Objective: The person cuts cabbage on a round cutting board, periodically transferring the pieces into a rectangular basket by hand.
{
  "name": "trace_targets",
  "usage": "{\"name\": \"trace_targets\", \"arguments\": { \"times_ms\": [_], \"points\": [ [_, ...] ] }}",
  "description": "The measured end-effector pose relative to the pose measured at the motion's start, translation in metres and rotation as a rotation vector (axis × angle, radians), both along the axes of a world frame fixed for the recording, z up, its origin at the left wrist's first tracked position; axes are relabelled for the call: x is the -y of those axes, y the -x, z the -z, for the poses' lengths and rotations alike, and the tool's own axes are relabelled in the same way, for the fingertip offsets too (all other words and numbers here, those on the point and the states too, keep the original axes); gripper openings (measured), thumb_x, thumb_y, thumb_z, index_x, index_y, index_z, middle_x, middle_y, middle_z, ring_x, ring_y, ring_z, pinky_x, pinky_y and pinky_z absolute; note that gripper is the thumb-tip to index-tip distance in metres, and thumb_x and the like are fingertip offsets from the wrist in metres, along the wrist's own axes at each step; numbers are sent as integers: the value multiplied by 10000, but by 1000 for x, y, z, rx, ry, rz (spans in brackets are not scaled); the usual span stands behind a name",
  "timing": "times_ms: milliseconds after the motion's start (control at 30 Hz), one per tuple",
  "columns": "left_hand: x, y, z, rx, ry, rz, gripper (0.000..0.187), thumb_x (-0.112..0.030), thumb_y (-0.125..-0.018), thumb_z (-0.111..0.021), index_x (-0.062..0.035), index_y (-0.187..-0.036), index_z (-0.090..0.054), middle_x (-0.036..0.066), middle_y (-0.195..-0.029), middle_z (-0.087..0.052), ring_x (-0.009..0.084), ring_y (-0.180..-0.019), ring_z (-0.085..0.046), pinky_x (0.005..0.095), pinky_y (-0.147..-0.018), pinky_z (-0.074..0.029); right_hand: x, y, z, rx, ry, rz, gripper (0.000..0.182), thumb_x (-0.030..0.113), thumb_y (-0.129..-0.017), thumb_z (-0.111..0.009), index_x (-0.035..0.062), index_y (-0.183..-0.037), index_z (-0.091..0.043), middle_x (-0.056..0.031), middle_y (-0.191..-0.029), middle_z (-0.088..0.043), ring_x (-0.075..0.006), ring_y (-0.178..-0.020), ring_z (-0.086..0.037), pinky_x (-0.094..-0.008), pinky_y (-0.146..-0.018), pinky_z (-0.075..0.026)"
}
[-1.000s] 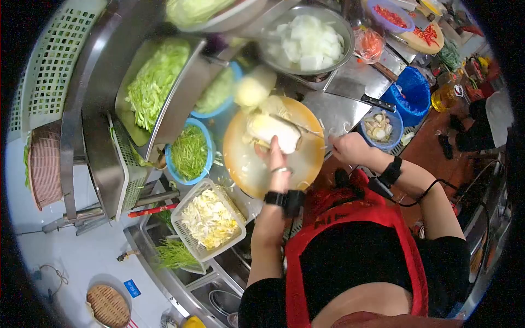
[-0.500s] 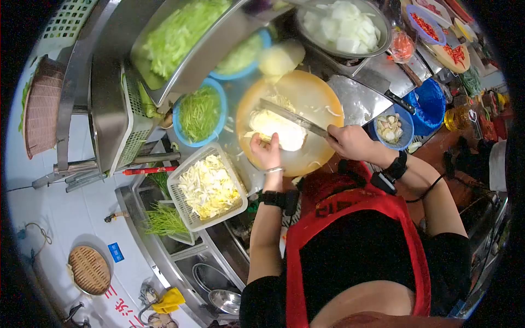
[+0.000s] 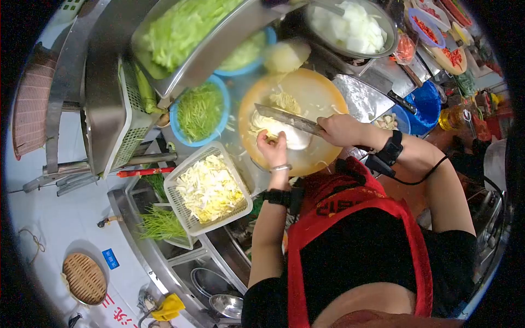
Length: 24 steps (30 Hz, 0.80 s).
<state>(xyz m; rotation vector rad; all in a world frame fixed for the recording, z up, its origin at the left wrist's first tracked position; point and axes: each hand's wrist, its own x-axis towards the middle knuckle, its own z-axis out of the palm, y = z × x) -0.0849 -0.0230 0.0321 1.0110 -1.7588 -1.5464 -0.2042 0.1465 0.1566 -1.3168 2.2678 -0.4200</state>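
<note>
A pale yellow-white napa cabbage piece [image 3: 297, 139] lies on the round cutting board [image 3: 325, 156]. My left hand [image 3: 272, 148] grips its near left side, fingers curled and partly hidden against it. My right hand [image 3: 347, 131] is closed around the handle of a cleaver [image 3: 290, 118], whose blade lies across the cabbage, pointing left. Beyond the blade is a small heap of shredded cabbage [image 3: 284, 101], with loose shreds scattered on the board.
A white basket [image 3: 183, 218] of cut cabbage stands left of the board, beside a blue bowl [image 3: 225, 117] of green shreds. A steel pan [image 3: 391, 41] of white chunks sits behind. Another knife [image 3: 402, 101] lies right, near a blue bucket [image 3: 429, 112].
The cleaver's blade has shifted slightly toward me across the cabbage, and more shreds show beyond it. My left fingers have curled closer together. The whole view has tilted a little.
</note>
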Motion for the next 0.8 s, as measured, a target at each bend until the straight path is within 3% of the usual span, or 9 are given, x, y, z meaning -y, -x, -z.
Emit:
{"name": "trace_targets", "arguments": {
  "times_ms": [167,267,367,433,633,700,800],
  "points": [
    [2,-6,13,-90,-89,16,505,-121,-721,-702,-10,-1118,-410,102,-1020,-430,121,-783,-440,252,-688,-407,33,1,33,22,-110,-38,247,200,-816,-466,-21,-898,-539,-203,-694,-606,-364,-636,-607,-449,-618,-485],
    [0,-9,8,-35,-10,19,507,-130,-723,-704,5,-1109,-405,110,-1030,-435,143,-850,-448,273,-746,-405,55,2,26,89,-233,-70,272,210,-816,-475,-31,-925,-539,-199,-681,-608,-350,-612,-614,-434,-610,-493],
    [2,-2,12,-14,9,73,579,-159,-680,-726,21,-1113,-387,122,-1031,-400,199,-925,-415,314,-837,-358,64,2,3,164,-335,-56,279,202,-807,-475,-39,-921,-558,-201,-707,-617,-334,-632,-628,-423,-614,-498],
    [-2,2,15,14,120,-6,643,-186,-656,-745,38,-1120,-360,167,-1076,-379,259,-996,-406,354,-897,-337,64,2,-6,218,-365,-36,274,195,-802,-474,-41,-906,-568,-202,-720,-621,-331,-641,-632,-420,-618,-500],
    [-12,-1,4,112,135,25,653,-164,-660,-741,35,-1131,-335,182,-1096,-360,283,-1045,-383,364,-934,-311,43,10,-1,111,-521,-334,280,167,-786,-479,-30,-970,-551,-185,-708,-626,-299,-595,-633,-398,-560,-502],
    [-15,-8,9,90,115,19,650,-134,-669,-730,29,-1142,-315,172,-1101,-358,274,-1046,-391,363,-928,-328,14,-13,35,-103,-205,-152,276,179,-782,-489,-11,-978,-527,-174,-691,-623,-299,-595,-631,-399,-543,-498],
    [-20,-3,-5,-93,-82,1,649,-40,-691,-692,5,-1171,-258,148,-1122,-351,248,-1042,-421,358,-899,-390,10,-35,65,-116,-113,-14,240,188,-782,-494,7,-939,-515,-160,-702,-627,-314,-633,-632,-416,-560,-498]
  ]
}}
